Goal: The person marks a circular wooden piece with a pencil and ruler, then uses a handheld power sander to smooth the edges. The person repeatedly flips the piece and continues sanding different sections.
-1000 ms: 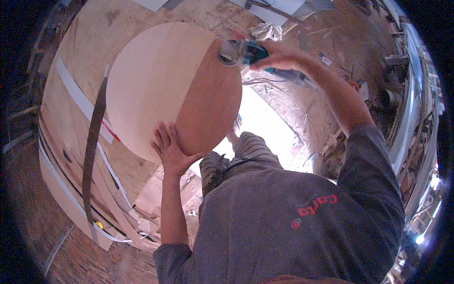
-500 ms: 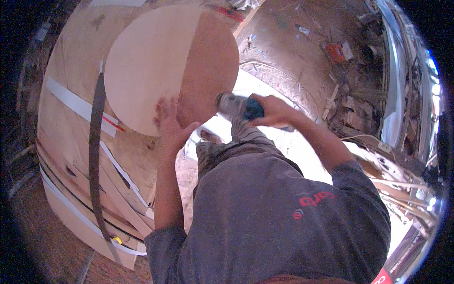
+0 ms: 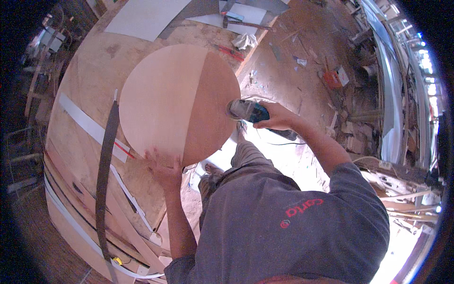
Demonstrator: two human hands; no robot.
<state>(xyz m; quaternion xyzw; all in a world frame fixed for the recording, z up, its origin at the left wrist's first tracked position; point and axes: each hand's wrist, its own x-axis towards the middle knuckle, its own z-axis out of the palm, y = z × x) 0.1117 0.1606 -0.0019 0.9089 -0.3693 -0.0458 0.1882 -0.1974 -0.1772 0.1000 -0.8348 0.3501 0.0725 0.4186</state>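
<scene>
Round wooden disc [image 3: 177, 102] pinned by left hand [image 3: 163, 168]; right hand [image 3: 276, 117] grips sander [image 3: 246, 110].

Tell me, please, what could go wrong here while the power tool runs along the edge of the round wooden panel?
The round panel overhangs the workbench and only the left hand presses it down, with no clamp visible, so it might shift or tip. That hand lies near the rim, so the power tool in the right hand could reach the fingers. Its cord trails near the person's legs and might snag.
</scene>
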